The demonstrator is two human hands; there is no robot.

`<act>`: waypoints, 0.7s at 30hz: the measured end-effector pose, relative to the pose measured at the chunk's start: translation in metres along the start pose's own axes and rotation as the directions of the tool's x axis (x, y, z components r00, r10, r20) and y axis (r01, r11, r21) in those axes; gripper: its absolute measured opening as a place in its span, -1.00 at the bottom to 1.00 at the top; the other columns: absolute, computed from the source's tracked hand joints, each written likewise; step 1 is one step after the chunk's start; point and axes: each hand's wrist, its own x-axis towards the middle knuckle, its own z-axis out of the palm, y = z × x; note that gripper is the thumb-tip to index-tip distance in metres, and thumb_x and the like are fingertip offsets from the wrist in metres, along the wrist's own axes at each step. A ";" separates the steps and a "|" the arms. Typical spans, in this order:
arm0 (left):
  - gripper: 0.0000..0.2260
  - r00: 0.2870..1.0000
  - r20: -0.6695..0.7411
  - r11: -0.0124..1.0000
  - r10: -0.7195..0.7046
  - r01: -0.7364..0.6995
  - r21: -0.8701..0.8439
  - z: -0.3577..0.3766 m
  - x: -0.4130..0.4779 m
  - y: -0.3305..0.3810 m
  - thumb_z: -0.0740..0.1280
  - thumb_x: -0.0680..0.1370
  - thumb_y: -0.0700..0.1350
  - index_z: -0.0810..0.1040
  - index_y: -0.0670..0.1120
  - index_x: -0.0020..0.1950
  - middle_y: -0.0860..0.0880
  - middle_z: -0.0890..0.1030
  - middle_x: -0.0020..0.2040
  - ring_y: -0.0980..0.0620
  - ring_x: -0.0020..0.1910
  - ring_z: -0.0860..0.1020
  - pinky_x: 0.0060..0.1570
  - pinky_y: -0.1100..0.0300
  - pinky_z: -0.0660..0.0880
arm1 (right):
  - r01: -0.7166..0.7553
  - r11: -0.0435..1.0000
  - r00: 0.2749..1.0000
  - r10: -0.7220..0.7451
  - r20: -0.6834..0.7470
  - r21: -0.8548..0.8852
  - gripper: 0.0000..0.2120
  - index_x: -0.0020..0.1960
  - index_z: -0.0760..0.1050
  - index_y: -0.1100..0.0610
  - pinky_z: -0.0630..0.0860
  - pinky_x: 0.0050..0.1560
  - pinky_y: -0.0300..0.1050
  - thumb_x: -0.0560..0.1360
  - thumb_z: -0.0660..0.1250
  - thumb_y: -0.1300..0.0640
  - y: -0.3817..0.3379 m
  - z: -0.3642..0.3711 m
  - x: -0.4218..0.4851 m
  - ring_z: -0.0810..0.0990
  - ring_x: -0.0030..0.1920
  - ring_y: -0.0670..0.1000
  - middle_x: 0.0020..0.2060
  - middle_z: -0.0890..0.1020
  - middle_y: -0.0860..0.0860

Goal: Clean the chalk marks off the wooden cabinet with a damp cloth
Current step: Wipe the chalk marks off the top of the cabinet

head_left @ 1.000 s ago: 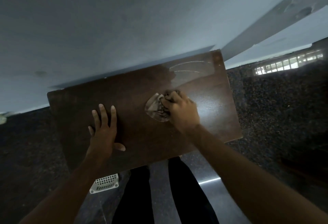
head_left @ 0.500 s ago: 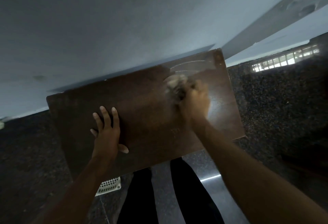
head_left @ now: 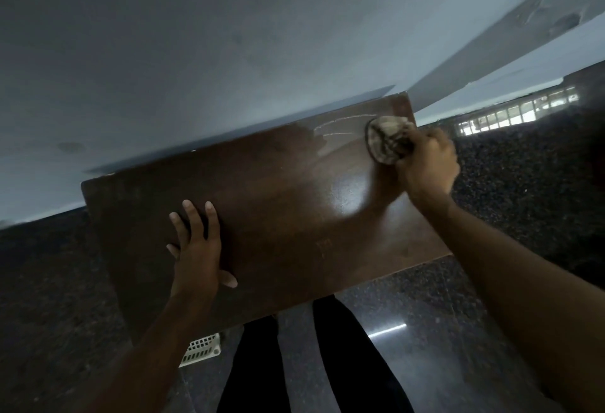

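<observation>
The dark brown wooden cabinet top [head_left: 278, 209] stands against a pale wall. My right hand [head_left: 427, 164] grips a bunched grey cloth [head_left: 386, 142] and presses it on the far right corner of the top. Faint white chalk marks [head_left: 337, 128] curve just left of the cloth, near the back edge. My left hand [head_left: 196, 245] lies flat on the near left part of the top, fingers spread. A wet sheen shows on the wood between the hands.
The pale wall [head_left: 229, 52] rises right behind the cabinet. Dark speckled floor [head_left: 523, 183] surrounds it. A white slotted plastic basket [head_left: 201, 348] sits on the floor under the front edge. My dark trouser legs [head_left: 311, 363] stand close to the cabinet.
My right hand has swept the cloth from the middle of the top up to the far right corner. My left hand has stayed pressed in place.
</observation>
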 end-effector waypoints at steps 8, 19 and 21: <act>0.36 1.000 -0.007 1.000 -0.004 0.004 -0.030 -0.001 0.001 0.001 0.68 0.17 -0.02 -0.29 -0.10 0.61 -0.20 -0.46 0.54 -0.39 0.50 -0.39 0.39 -0.51 0.08 | 0.162 0.976 0.981 -0.175 0.088 0.144 -0.51 0.34 0.51 0.07 0.56 0.04 0.11 0.42 0.43 0.27 -0.066 0.027 -0.070 0.45 0.17 0.20 0.19 0.51 0.14; 0.35 0.999 -0.052 0.999 -0.015 0.014 -0.029 -0.001 -0.007 -0.006 0.65 0.18 0.06 -0.33 -0.01 0.60 -0.12 -0.46 0.56 -0.28 0.54 -0.39 0.42 -0.48 0.04 | 0.716 0.687 0.671 -0.726 0.150 0.122 -0.66 0.20 0.62 0.06 0.62 -0.29 0.03 0.44 0.34 0.07 -0.011 0.043 -0.148 0.54 0.12 0.20 0.10 0.61 0.06; 0.34 0.998 -0.058 1.000 -0.013 0.013 -0.013 0.000 -0.007 -0.007 0.64 0.20 0.09 -0.35 0.02 0.60 -0.10 -0.47 0.55 -0.25 0.54 -0.40 0.41 -0.49 0.02 | 0.606 0.792 0.786 -0.611 0.092 0.078 -0.66 0.19 0.64 0.10 0.58 -0.31 -0.03 0.41 0.43 0.14 -0.005 0.030 -0.120 0.55 0.06 0.26 0.09 0.63 0.12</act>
